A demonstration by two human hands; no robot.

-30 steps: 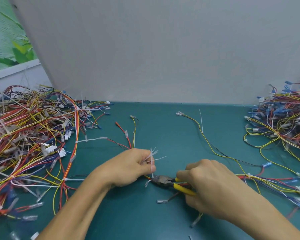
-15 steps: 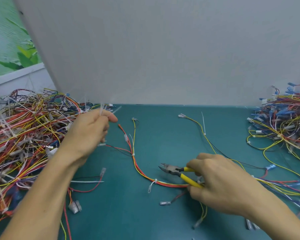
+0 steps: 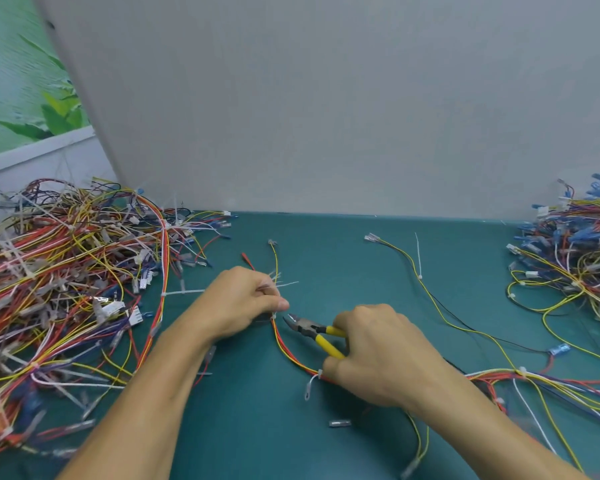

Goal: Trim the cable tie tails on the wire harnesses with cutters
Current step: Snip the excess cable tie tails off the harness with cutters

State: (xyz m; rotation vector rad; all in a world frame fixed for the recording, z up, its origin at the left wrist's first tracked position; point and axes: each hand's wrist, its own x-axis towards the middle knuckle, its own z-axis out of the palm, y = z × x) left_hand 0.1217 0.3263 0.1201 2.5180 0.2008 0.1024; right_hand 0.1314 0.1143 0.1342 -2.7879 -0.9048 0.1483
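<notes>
A desk fills the lower half of the frame, with an upright panel standing along its far edge. A large pile of wire harnesses lies on the desk at the left of the frame, and a second pile lies at the right edge. Between them, at lower centre, a single harness runs from the left hand, which pinches it, down and rightward under the right hand toward the lower right. The cutters sit in the right hand, their tip just right of the left hand's fingers and above the harness. A separate wire crosses the desk right of centre, with a cable tie tail pointing toward the back. A loose terminal lies below the hands.
</notes>
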